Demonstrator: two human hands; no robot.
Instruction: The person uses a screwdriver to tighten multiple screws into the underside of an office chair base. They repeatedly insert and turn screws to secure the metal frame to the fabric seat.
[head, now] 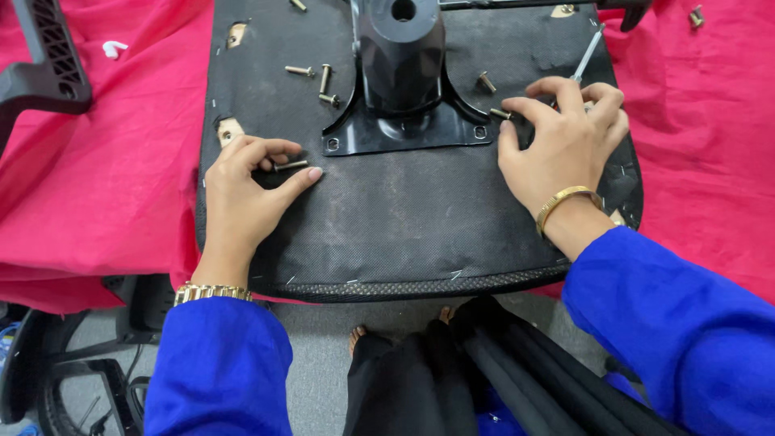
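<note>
Setting: upturned black chair seat (404, 226) laid on a red cloth (105, 161), underside facing up
Left hand (242, 194): pinched around a single bolt (291, 165), thumb and fingers closed on it just above the fabric, near the plate's front-left corner
Right hand (565, 141): curled at the plate's front-right corner, fingertips on a second bolt (500, 114); grasped or merely touched, impossible to tell
Mounting plate (404, 133): black, set in the middle of the seat beneath its tall column (401, 48)
Progress: front corner holes (333, 144) seen empty, so apparently no bolt driven there yet; fastening judged barely begun
Loose hardware: three bolts (319, 81) scattered left of the column, one more (487, 81) to its right
Tool: metal hex key (588, 53) lying beyond the right hand, untouched
Also seen: black armrest (44, 56) on the cloth at far left
</note>
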